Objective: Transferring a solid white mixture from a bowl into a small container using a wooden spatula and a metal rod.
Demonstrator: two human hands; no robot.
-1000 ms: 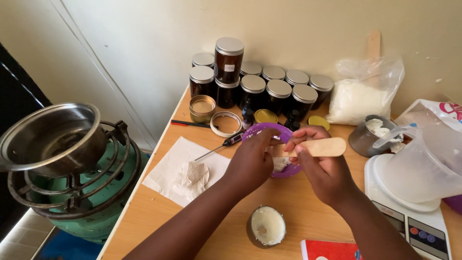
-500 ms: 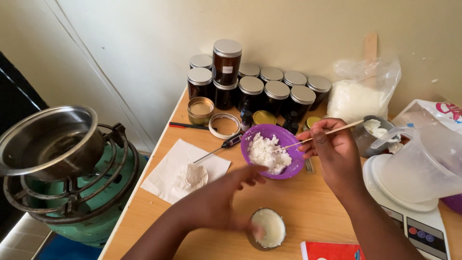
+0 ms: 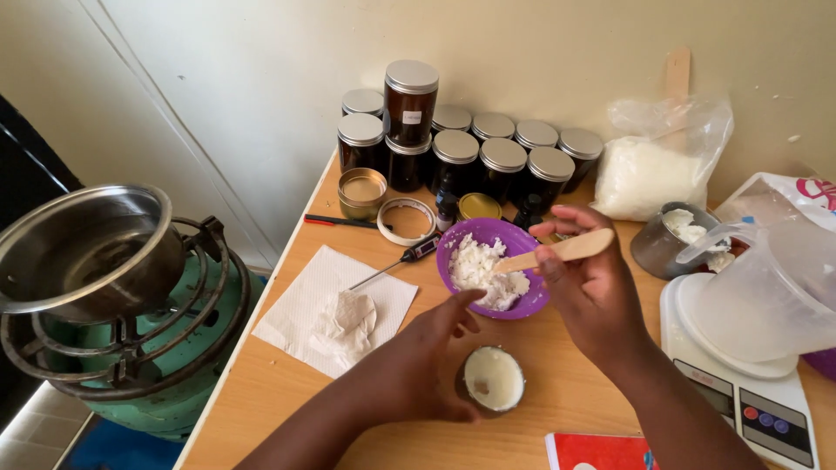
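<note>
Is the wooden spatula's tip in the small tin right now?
No: the right hand holds the wooden spatula with its tip in the purple bowl, while the small tin sits apart by the left hand.

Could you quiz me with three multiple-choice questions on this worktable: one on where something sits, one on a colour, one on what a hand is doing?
1. Where does the crumpled tissue lie?
A. in the bowl
B. on the white paper napkin
C. on the scale

2. What colour is the bowl of white flakes?
A. purple
B. green
C. red

3. What is the right hand doing?
A. resting empty on the table
B. lifting a jar lid
C. holding a wooden spatula over the bowl

Answers:
1 B: the crumpled tissue lies on the white paper napkin, left of the bowl.
2 A: the bowl is purple, heaped with white flakes.
3 C: the right hand grips the wooden spatula, its tip over the flakes, while the left hand steadies the small tin of pale wax.
</note>
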